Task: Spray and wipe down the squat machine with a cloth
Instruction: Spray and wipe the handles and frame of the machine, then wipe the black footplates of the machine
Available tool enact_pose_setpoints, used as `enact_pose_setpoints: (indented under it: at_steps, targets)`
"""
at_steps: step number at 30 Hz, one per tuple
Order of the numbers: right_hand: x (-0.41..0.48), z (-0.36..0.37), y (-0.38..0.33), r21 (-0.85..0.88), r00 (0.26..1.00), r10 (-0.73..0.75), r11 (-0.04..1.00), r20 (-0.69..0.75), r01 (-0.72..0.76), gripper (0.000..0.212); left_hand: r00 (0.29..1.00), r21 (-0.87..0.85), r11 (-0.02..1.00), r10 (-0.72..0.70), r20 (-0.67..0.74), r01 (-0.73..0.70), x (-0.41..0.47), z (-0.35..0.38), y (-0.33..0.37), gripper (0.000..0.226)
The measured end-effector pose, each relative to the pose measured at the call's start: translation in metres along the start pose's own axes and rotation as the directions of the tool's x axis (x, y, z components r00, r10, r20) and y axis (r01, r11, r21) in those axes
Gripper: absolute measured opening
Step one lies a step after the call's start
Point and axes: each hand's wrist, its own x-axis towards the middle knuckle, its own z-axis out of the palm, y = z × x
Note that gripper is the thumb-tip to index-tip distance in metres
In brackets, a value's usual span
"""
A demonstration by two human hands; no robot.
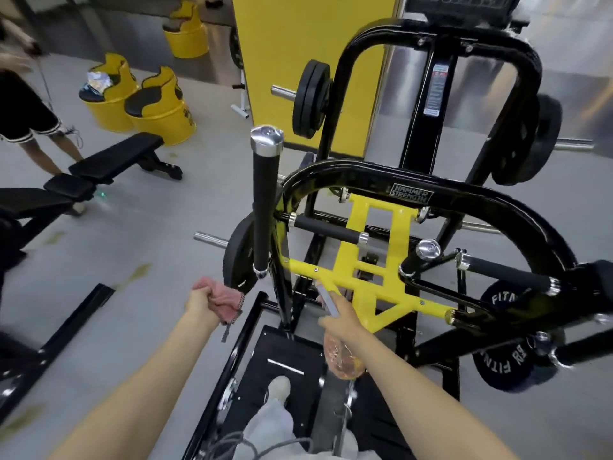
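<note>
The left hand is up at the left side of the big black tubular steel squat machine, fingers curled tight round a bunched pink cloth, with a frayed dark edge of it dangling below the fist. That cloth sits just below the foot of the tall black upright handle with the chrome cap, right beside a black round weight plate on the machine's left peg; whether cloth and plate touch cannot be told. Over on the other side, the right hand wraps the neck of a clear plastic spray bottle with orange-tinted liquid, the bottle's body hanging under the wrist and its grey nozzle aimed forward at the bright yellow welded cross-frame in the machine's middle. The person stands with a pale grey shoe on the machine's flat black footplate. Off to the left, on the grey floor, sits a black padded bench, then yellow barrel-shaped seats with black tops, and another person in black shorts at the edge of view.
</note>
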Motion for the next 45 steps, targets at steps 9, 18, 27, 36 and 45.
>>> enact_pose_setpoints:
  at_steps: [9, 18, 27, 36, 45]
  targets:
    - [-0.025, 0.020, 0.046, 0.034, 0.991, 0.130, 0.991, 0.043, -0.132, 0.036, 0.990, 0.196, 0.978, -0.051, -0.128, 0.075, 0.005, -0.033, -0.066, 0.026]
    - [-0.039, 0.067, 0.065, 0.142, 0.965, 0.259, 0.957, -0.029, -0.253, 0.026, 0.982, 0.524, 0.843, -0.179, 0.058, 0.123, 0.022, -0.019, -0.086, 0.016]
    - [-0.046, 0.134, 0.056, 0.268, 0.942, 0.281, 0.936, -0.181, -0.228, 0.028, 0.965, 0.744, 0.666, -0.228, 0.133, 0.055, 0.040, -0.060, -0.078, 0.013]
    - [-0.060, 0.153, 0.081, 0.345, 0.958, 0.270, 0.912, -0.098, -0.221, 0.038, 0.984, 0.698, 0.716, -0.148, 0.103, 0.035, 0.038, -0.099, -0.099, 0.019]
    - [-0.071, 0.173, 0.121, 0.204, 0.967, 0.239, 0.955, -0.090, -0.217, 0.041, 0.990, 0.678, 0.734, -0.114, 0.088, 0.024, 0.032, -0.127, -0.155, 0.020]
